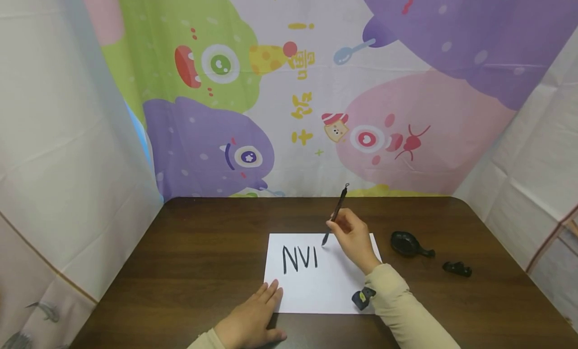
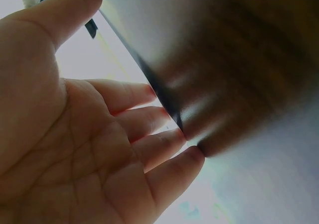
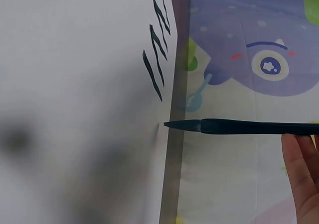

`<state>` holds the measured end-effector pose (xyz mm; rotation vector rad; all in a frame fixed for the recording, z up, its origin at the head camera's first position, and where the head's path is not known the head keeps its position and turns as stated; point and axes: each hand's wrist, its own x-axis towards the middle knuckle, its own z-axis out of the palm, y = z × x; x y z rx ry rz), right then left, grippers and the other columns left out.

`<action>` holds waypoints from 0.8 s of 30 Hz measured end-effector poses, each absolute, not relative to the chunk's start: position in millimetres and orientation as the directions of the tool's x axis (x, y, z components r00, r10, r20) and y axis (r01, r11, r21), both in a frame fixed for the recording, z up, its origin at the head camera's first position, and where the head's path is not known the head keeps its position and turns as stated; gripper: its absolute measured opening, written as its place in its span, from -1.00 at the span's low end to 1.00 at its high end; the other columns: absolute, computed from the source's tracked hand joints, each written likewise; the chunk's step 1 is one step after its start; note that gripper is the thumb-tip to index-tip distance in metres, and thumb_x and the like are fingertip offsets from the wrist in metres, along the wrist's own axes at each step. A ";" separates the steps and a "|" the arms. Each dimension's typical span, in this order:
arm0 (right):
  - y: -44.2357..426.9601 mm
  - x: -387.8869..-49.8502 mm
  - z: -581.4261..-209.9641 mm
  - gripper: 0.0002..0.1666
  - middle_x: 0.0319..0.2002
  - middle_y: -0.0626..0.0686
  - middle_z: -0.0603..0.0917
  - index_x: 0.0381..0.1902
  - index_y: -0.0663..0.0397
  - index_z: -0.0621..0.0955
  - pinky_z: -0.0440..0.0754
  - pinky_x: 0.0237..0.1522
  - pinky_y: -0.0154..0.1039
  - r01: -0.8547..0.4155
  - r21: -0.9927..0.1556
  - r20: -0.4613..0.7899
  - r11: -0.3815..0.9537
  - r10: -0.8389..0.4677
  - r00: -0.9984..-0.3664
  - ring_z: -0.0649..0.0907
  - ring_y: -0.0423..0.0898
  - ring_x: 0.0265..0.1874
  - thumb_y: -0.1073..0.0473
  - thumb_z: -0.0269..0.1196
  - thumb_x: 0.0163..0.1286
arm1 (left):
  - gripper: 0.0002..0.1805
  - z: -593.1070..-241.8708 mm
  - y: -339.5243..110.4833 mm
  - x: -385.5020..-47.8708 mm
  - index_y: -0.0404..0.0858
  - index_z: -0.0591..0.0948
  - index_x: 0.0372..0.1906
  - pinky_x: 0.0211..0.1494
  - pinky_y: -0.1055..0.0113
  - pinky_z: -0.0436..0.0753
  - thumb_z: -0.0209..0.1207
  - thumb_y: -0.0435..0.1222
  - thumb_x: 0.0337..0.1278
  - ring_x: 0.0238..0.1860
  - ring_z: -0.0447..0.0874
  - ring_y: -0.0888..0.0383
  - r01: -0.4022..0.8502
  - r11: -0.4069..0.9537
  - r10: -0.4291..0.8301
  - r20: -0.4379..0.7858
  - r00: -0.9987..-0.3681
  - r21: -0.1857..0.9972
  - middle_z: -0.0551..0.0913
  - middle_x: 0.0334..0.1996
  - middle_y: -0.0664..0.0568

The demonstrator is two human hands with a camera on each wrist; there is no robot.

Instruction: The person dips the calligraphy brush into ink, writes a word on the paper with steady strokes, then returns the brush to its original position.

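Observation:
A dark calligraphy brush is pinched by my right hand, its handle leaning up and to the right. In the right wrist view the brush has its pointed tip just by the white paper; whether it touches I cannot tell. Black strokes reading "NVI" stand on the paper, to the left of the tip. My left hand lies with straight fingers at the paper's lower left corner. In the left wrist view its fingertips meet the surface.
Right of the paper lie a black ink dish with a short handle and a small dark brush rest. Both are on the brown wooden table. A cartoon-print curtain hangs behind the far edge, with pale cloth at the sides.

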<state>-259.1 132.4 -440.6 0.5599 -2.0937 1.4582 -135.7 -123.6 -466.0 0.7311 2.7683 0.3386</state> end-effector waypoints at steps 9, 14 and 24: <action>128.0 -247.0 -429.1 -0.83 -0.39 0.16 0.68 -0.25 0.35 0.56 0.68 -0.30 -0.42 -0.598 -0.688 0.637 0.411 -0.053 -0.769 0.68 -0.10 -0.37 0.45 0.33 0.21 | -0.02 -465.3 -123.6 -135.0 -0.34 0.29 0.44 0.45 -0.09 0.32 0.33 0.12 0.01 0.48 0.19 -0.23 0.452 0.843 0.513 -0.185 -0.838 0.291 0.20 0.50 -0.20; 127.4 -248.1 -432.2 -0.83 -0.40 0.18 0.68 -0.25 0.35 0.56 0.70 -0.28 -0.37 -0.584 -0.699 0.620 0.413 -0.057 -0.782 0.69 -0.05 -0.36 0.45 0.33 0.21 | -0.02 -466.1 -123.3 -135.4 -0.33 0.29 0.44 0.46 -0.08 0.31 0.32 0.13 0.01 0.48 0.19 -0.22 0.445 0.847 0.508 -0.193 -0.840 0.291 0.20 0.50 -0.19; 127.7 -246.7 -431.8 -0.84 -0.37 0.23 0.70 -0.24 0.36 0.56 0.73 -0.28 -0.26 -0.577 -0.714 0.595 0.397 -0.093 -0.799 0.72 0.06 -0.33 0.45 0.31 0.23 | -0.03 -465.5 -123.6 -134.1 -0.34 0.30 0.43 0.45 -0.07 0.34 0.33 0.12 0.00 0.47 0.21 -0.22 0.460 0.844 0.513 -0.166 -0.842 0.277 0.22 0.50 -0.19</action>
